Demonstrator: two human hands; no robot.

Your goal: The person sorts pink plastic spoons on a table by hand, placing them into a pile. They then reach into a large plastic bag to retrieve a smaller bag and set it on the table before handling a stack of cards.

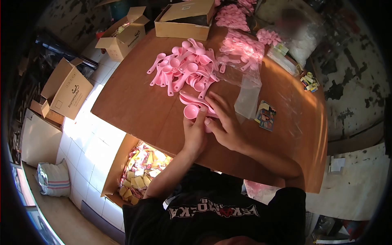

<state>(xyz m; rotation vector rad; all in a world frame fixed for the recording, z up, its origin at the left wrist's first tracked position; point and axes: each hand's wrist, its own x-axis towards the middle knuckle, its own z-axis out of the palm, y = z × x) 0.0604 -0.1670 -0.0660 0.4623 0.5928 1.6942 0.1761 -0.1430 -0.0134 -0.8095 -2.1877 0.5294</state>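
On the desk (134, 106), a loose pile (183, 69) of pink scoops lies just beyond both hands, and a clear bag (247, 87) lies beyond and to their right. A small stack (192, 104) of nested scoops sits between the hands, its long axis running across from one hand to the other, bowls at the left end. The left hand (195, 132) pinches the bowl end, while the right hand (225, 122), nearer the bag, rests spread-fingered on the handles.
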